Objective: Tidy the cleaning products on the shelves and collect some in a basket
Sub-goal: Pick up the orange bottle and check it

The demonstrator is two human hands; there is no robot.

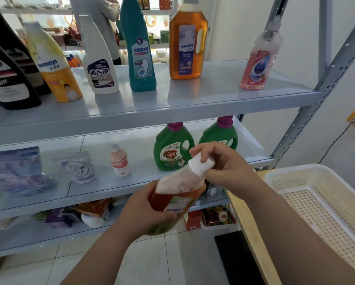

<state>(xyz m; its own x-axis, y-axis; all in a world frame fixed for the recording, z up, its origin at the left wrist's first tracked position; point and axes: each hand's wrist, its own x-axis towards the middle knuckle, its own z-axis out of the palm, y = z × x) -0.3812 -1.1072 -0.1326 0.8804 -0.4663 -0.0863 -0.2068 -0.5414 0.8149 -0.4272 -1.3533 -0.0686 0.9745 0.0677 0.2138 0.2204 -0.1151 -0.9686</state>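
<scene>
A tilted orange bottle (pixel 178 195) was held in mid-air in front of the shelves, its white cap (pixel 200 164) pointing up and to the right. The left grip (pixel 141 208), a bare hand, was wrapped round the bottle's lower body. The right grip (pixel 230 167) was closed round the cap with curled fingers. To the right, a white perforated basket (pixel 296 171) sat on a wooden worktop (pixel 248 223). The upper shelf (pixel 213 99) carried upright bottles, among them a teal bottle (pixel 138 48) and an amber bottle (pixel 188 44). On the lower shelf (pixel 98 145) stood two green jugs (pixel 172 149), a small pink bottle (pixel 120 161) and two pouches (pixel 76 167).
</scene>
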